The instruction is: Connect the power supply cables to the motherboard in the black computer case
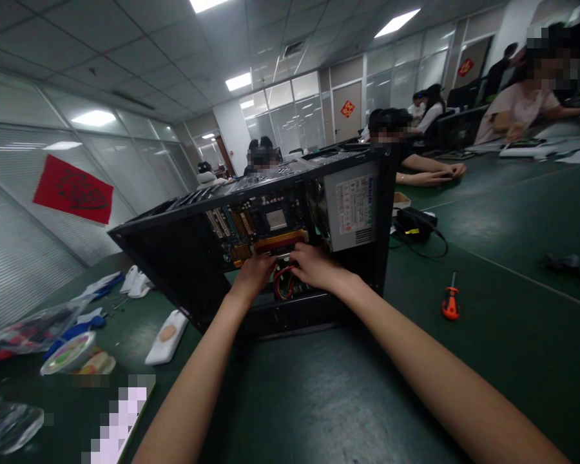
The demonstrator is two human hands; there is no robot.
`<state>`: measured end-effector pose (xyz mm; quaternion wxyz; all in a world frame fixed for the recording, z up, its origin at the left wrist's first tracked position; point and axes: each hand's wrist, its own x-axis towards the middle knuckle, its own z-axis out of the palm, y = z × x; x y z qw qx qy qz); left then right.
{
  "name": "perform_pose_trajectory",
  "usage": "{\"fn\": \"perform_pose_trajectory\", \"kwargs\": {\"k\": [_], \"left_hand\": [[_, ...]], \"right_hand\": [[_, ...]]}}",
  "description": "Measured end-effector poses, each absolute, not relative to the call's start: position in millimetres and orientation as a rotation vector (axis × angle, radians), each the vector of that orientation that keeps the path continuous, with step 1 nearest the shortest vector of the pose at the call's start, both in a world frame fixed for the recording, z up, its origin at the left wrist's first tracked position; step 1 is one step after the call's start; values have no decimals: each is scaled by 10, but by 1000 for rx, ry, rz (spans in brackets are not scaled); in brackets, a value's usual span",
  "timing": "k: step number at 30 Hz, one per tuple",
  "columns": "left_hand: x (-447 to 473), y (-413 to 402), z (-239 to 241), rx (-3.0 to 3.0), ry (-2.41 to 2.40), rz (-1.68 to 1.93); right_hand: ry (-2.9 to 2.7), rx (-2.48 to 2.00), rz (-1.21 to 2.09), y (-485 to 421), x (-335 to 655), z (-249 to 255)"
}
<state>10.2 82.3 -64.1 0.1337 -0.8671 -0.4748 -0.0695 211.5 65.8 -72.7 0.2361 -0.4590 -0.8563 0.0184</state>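
A black desktop computer case [174, 277] stands open-sided on the green table in front of me. Inside it are a motherboard [251, 219] with a square processor [277, 220], and a silver power supply [352, 212] at upper right. Both my hands reach in at the motherboard's lower edge, below the memory slots [280, 241]. The fingers of my left hand [256, 274] curl in from the left, and those of my right hand [314, 265] from the right. A thin pale strip shows between the fingertips; what they grip is hidden. Red and black cables [284, 283] hang just below.
An orange-handled screwdriver [450, 303] and a black adapter with cable [415, 224] lie to the right. On the left are a white phone-like object [167, 338], a plastic bowl [70, 354] and clear bags [33, 328]. Another person's hands [435, 174] rest beyond the case.
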Motion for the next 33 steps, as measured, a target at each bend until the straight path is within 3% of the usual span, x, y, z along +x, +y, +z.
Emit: {"fn": "perform_pose_trajectory", "kwargs": {"k": [21,33], "left_hand": [[264,722,-569,-2376,-1551,-86],[253,760,-592,-2346,-1647,-375]], "right_hand": [[-2428,-1287,-116,653,2129,-719],[-2399,-1334,-129,551,2124,-653]]}}
